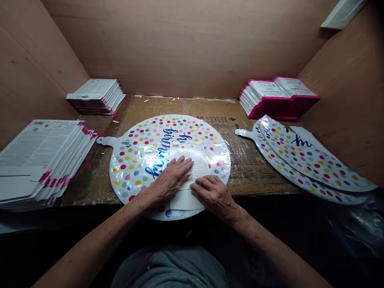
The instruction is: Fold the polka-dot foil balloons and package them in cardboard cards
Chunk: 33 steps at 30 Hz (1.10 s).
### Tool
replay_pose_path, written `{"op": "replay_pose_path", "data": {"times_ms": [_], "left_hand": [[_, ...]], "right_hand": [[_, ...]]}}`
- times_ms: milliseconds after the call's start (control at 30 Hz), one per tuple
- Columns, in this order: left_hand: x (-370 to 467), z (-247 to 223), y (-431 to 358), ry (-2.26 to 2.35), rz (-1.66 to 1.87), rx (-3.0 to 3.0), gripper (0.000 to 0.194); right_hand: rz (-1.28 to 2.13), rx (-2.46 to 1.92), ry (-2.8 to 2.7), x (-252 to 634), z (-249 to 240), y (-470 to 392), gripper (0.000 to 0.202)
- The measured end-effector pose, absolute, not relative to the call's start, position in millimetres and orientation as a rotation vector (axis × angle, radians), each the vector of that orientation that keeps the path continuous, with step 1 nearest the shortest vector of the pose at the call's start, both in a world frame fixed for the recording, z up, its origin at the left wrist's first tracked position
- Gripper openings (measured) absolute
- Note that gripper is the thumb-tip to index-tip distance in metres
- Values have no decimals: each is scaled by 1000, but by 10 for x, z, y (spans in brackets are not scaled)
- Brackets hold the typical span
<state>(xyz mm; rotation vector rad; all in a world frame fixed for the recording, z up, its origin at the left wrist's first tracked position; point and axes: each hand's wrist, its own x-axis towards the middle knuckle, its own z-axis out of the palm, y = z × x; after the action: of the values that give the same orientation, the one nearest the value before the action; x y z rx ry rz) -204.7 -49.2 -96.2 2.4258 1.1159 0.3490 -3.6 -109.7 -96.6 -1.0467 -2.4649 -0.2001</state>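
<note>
A flat round foil balloon [126, 176] with coloured dots and blue "birthday" lettering lies in front of me, its tail pointing left. On top of it is a white printed card sleeve [187, 202] with a barcode and small text. My left hand [172, 176] rests flat across the sleeve, fingers stretched out. At the sleeve's right edge, my right hand [213, 196] has its fingers bent and pressed together on the card; the thumb is hidden.
Stacks of printed sleeves stand at the left front [27, 148] and left back [96, 90]. Pink-edged packs [279, 96] sit at the back right. More flat dotted balloons [309, 160] overhang the cardboard-covered table [249, 176] at right. Wooden walls enclose three sides.
</note>
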Motion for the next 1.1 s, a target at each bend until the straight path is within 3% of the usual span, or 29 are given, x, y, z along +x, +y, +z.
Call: {"op": "replay_pose_path", "data": {"times_ms": [333, 533, 700, 900, 1033, 1100], "left_hand": [[-2071, -1006, -441, 1040, 410, 2458, 48], [-2003, -1082, -364, 949, 421, 2584, 47], [-1963, -1039, -359, 855, 497, 2634, 41], [-2175, -946, -796, 826, 798, 2544, 20], [-2343, -925, -1087, 809, 628, 2523, 45], [-2344, -931, -1139, 851, 633, 2484, 43]], "right_hand": [[-255, -1121, -2738, -195, -823, -920, 25], [127, -994, -2773, 288, -725, -1360, 35], [-139, -985, -2411, 440, -906, -1632, 36], [-272, -895, -2430, 326, -1100, -1545, 25], [-189, -885, -2383, 364, -1110, -1505, 21], [-29, -947, -2301, 344, -1071, -1468, 16]]}}
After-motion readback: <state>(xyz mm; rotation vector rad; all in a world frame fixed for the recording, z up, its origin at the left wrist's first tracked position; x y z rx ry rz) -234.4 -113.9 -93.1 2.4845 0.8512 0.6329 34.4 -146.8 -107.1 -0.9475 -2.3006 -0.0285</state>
